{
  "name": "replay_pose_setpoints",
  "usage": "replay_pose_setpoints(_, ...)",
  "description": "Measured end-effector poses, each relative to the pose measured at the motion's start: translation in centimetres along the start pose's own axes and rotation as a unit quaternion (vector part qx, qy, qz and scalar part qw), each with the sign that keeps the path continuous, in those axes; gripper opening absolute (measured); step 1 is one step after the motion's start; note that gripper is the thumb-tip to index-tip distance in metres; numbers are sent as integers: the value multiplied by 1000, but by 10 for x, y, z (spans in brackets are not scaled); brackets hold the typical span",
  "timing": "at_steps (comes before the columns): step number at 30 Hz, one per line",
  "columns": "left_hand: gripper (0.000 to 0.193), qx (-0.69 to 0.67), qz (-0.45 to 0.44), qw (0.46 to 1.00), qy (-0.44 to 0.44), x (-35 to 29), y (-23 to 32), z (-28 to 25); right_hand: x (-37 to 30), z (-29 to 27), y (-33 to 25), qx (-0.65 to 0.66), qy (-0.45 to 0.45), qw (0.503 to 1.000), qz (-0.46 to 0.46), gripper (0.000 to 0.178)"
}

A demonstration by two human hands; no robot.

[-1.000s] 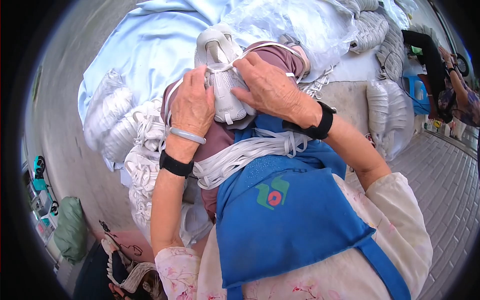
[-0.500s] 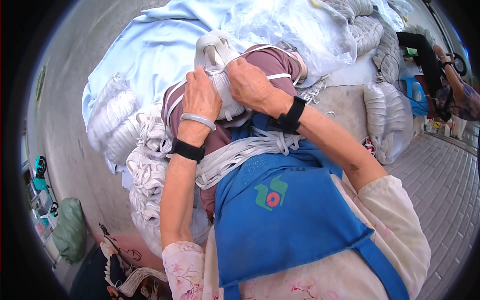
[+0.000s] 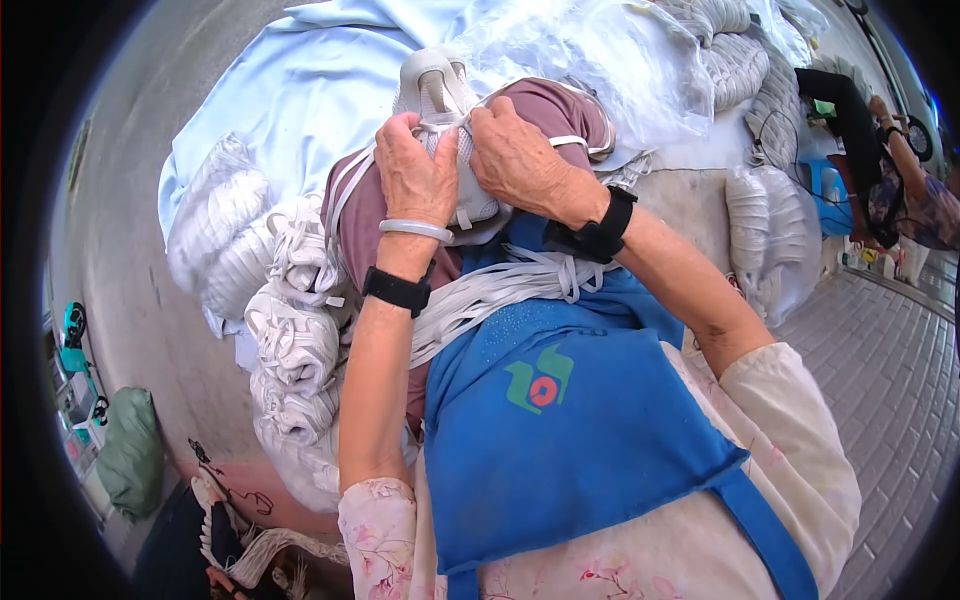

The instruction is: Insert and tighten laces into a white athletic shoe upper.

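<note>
A pale grey-white sneaker (image 3: 430, 82) rests between my knees, its heel opening pointing away from me. My left hand (image 3: 415, 172) is closed in a pinch on a white shoelace (image 3: 352, 178) at the sneaker's front, its thumb across the upper. From the right, my right hand (image 3: 530, 165) pinches the lace too, fingertips close to the left hand's. Lace lengths trail over both thighs of my mauve trousers (image 3: 350, 215). Below the wrists, a thick bundle of loose white laces (image 3: 470, 310) lies across my lap on the blue apron (image 3: 580, 450). My fingers partly hide the eyelets.
White sneakers (image 3: 295, 340) are piled at my left, beside plastic-wrapped shoes (image 3: 225, 220). Pale blue cloth (image 3: 300, 100) and clear plastic (image 3: 590, 60) spread ahead. More wrapped shoes (image 3: 770, 240) stand at right. Another person's arm (image 3: 905, 165) shows far right, near a blue stool (image 3: 830, 195).
My left hand has shifted right and turned, bringing its thumb over the sneaker's upper. The right hand has moved slightly right. The lace now crosses closer between the two hands.
</note>
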State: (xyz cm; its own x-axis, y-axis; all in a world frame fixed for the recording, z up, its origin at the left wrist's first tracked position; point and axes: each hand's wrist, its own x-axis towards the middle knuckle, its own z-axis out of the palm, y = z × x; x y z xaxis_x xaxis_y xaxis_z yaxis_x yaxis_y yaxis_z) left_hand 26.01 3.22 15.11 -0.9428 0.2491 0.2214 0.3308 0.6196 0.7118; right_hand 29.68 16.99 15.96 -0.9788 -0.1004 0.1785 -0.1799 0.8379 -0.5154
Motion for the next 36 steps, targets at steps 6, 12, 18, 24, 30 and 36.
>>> replay_pose_setpoints(6,45,-1,-15,999,51,-4,-1,26,6,6,24,16,-28,997,-63,21)
replay_pose_setpoints(12,45,25,22,996,77,-5,-8,33,9,5,32,-14,-53,988,-145,21)
replay_pose_setpoints(18,46,17,38,998,50,-6,-6,24,1,-3,14,44,-15,999,-4,23)
replay_pose_setpoints(24,47,25,38,998,35,-3,-9,21,0,0,15,45,-2,999,-24,19)
replay_pose_setpoints(30,44,37,44,995,77,-3,-13,32,12,-6,27,48,-55,994,-75,19)
replay_pose_setpoints(36,41,2,64,996,70,-5,-2,20,-2,-8,22,92,1,994,-51,28)
